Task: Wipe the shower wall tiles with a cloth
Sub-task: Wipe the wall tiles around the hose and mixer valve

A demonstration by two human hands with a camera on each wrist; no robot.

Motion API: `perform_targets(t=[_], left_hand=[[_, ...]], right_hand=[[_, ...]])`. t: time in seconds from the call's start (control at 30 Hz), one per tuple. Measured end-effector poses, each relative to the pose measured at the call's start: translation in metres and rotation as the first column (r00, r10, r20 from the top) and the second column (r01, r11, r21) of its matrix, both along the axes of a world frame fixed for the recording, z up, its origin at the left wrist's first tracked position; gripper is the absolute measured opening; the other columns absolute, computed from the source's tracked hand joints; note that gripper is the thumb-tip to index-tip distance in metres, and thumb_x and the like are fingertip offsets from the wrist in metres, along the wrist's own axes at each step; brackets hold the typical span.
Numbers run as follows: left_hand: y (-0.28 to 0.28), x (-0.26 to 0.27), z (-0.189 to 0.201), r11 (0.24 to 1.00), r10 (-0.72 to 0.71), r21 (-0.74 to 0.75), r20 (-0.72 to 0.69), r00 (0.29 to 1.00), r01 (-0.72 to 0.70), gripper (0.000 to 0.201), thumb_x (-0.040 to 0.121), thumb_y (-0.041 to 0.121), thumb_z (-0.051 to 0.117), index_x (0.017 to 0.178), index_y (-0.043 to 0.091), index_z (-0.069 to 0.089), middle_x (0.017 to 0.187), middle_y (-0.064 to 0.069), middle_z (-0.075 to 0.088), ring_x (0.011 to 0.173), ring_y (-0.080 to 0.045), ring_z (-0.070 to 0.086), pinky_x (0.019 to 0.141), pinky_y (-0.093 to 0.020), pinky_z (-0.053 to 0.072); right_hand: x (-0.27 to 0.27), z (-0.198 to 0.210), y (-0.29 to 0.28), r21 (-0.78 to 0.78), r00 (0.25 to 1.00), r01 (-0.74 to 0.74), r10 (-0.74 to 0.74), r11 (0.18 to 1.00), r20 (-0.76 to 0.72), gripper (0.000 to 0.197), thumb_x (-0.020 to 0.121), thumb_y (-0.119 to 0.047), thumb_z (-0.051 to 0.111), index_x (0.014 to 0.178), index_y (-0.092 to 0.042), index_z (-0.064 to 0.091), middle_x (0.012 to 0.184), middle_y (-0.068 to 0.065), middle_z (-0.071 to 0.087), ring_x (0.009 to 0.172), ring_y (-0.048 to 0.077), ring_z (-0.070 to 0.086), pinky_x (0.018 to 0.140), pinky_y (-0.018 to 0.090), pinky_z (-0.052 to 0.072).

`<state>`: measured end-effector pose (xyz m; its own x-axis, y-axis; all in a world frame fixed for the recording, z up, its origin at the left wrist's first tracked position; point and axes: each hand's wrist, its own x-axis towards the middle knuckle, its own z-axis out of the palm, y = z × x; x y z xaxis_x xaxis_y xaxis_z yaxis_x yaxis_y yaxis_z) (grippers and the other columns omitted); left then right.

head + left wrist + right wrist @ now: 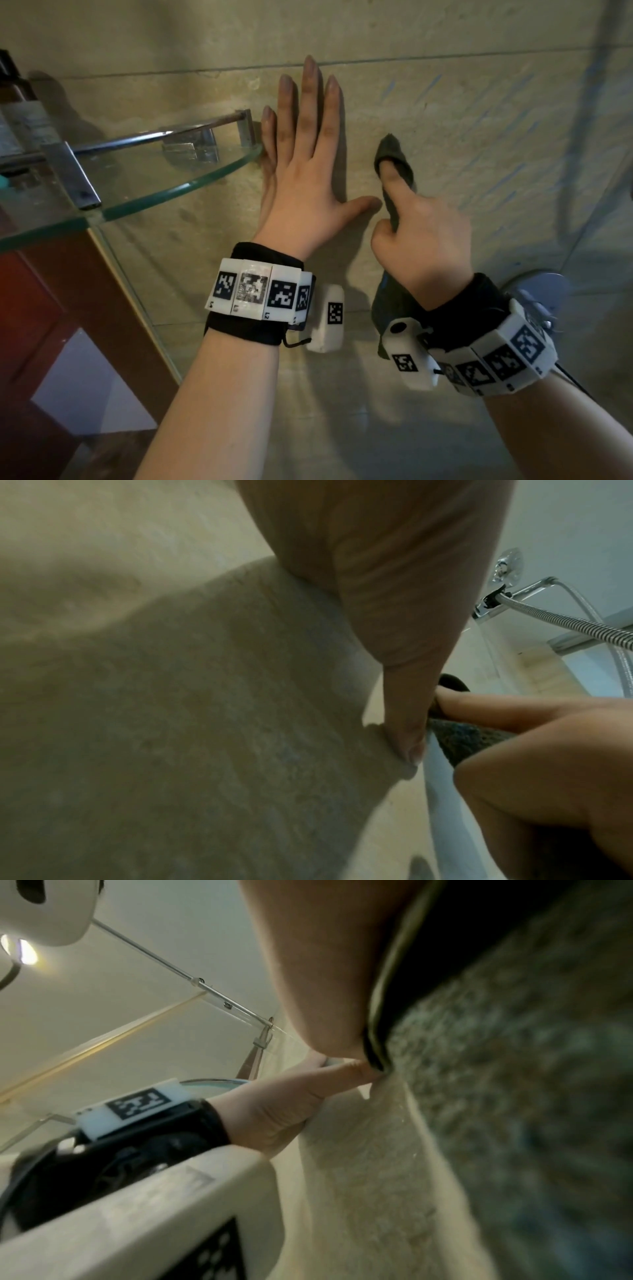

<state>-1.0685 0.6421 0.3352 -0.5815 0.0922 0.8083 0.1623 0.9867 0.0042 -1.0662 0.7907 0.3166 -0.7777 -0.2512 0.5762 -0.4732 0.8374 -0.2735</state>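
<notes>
A dark grey-green cloth (394, 161) lies against the beige wall tiles (462, 113), wrapped over the tip of my right hand (418, 236). That hand's index finger points up under the cloth while the other fingers curl round its lower part, which hangs below the wrist. My left hand (301, 164) is flat on the tiles just left of it, fingers straight and spread, thumb reaching toward the cloth. In the left wrist view my left thumb (407, 723) touches the wall beside the cloth (472, 739). The right wrist view shows the cloth (514, 1096) close up and blurred.
A curved glass corner shelf (178, 188) with a chrome rail (154, 137) juts out just left of my left hand. A bottle (20, 113) stands at its far left. A chrome wall fitting (537, 287) sits lower right, with a shower hose (565, 620).
</notes>
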Motion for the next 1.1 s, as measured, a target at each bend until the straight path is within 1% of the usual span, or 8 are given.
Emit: perform_targets(t=[0.2,0.3,0.43,0.6,0.77,0.97,1.03,1.1], left_hand=[[-0.006,0.002,-0.001,0.999,-0.028,-0.027,-0.004,1.0,0.028,0.124,0.07,0.062,0.071,0.152,0.0,0.001,0.159,-0.025,-0.005,0.144,-0.037,-0.012,0.112,-0.031,-0.024],[-0.009,0.004,-0.001,0.999,-0.036,-0.042,-0.011,0.999,0.035,0.124,0.07,0.059,0.074,0.151,-0.003,0.003,0.159,-0.025,-0.001,0.144,-0.037,-0.009,0.113,-0.029,-0.023],[-0.013,0.009,-0.002,0.997,-0.042,-0.062,0.022,0.999,0.044,0.123,0.071,0.056,0.075,0.151,-0.004,0.002,0.159,-0.024,-0.002,0.146,-0.036,-0.008,0.114,-0.028,-0.02],[-0.016,0.01,-0.001,0.997,-0.031,-0.067,0.059,0.998,0.035,0.123,0.073,0.054,0.075,0.152,-0.002,-0.001,0.16,-0.021,-0.007,0.146,-0.032,-0.012,0.113,-0.027,-0.021],[-0.018,0.01,-0.001,0.994,-0.051,-0.092,0.038,0.998,0.054,0.119,0.074,0.05,0.075,0.151,-0.004,0.002,0.159,-0.024,-0.004,0.146,-0.034,-0.01,0.115,-0.027,-0.02],[-0.017,0.01,-0.002,0.994,-0.041,-0.096,0.032,0.999,0.044,0.122,0.071,0.051,0.077,0.151,-0.004,0.002,0.159,-0.023,-0.004,0.146,-0.032,-0.011,0.115,-0.028,-0.019],[-0.017,0.01,-0.002,0.995,-0.034,-0.097,0.031,0.999,0.037,0.122,0.072,0.052,0.077,0.151,-0.004,0.002,0.159,-0.022,-0.005,0.146,-0.032,-0.011,0.115,-0.028,-0.02],[-0.017,0.009,-0.002,0.995,-0.03,-0.098,0.037,0.999,0.033,0.123,0.072,0.052,0.077,0.151,-0.003,0.001,0.16,-0.022,-0.006,0.146,-0.031,-0.011,0.114,-0.027,-0.021]], right_hand=[[-0.006,0.015,0.008,-0.072,0.998,-0.034,0.03,0.997,-0.062,0.071,0.082,-0.016,0.05,0.146,-0.037,0.029,0.084,0.016,0.06,0.082,0.039,0.057,0.065,0.037,0.039],[-0.008,0.019,0.011,-0.063,0.998,0.0,-0.004,0.998,-0.057,0.073,0.082,-0.016,0.05,0.148,-0.034,0.025,0.078,0.013,0.052,0.082,0.039,0.056,0.064,0.036,0.034],[-0.003,0.01,0.005,0.004,1.0,0.004,-0.004,1.0,-0.012,0.075,0.083,-0.017,0.049,0.15,-0.028,0.018,0.076,0.009,0.046,0.081,0.037,0.057,0.068,0.038,0.041],[-0.001,-0.001,-0.006,0.033,0.996,-0.089,0.089,0.996,-0.008,0.071,0.082,-0.019,0.051,0.148,-0.032,0.027,0.085,0.015,0.063,0.079,0.037,0.059,0.067,0.038,0.044],[-0.005,0.011,-0.012,0.042,0.992,-0.099,0.102,0.994,-0.078,0.071,0.082,-0.021,0.05,0.147,-0.038,0.027,0.088,0.014,0.063,0.082,0.035,0.06,0.064,0.035,0.041],[-0.007,0.04,0.003,-0.007,0.991,0.045,-0.045,0.999,-0.126,0.074,0.08,-0.019,0.049,0.147,-0.04,0.025,0.074,0.008,0.041,0.073,0.035,0.052,0.061,0.034,0.033],[-0.006,0.035,0.002,0.019,0.993,0.041,-0.039,0.999,-0.112,0.074,0.081,-0.019,0.049,0.148,-0.036,0.024,0.073,0.011,0.044,0.072,0.035,0.053,0.061,0.035,0.034],[-0.003,0.024,-0.002,0.066,0.997,-0.003,0.008,0.998,-0.078,0.073,0.082,-0.022,0.05,0.149,-0.033,0.023,0.079,0.017,0.057,0.078,0.038,0.058,0.063,0.037,0.037]])
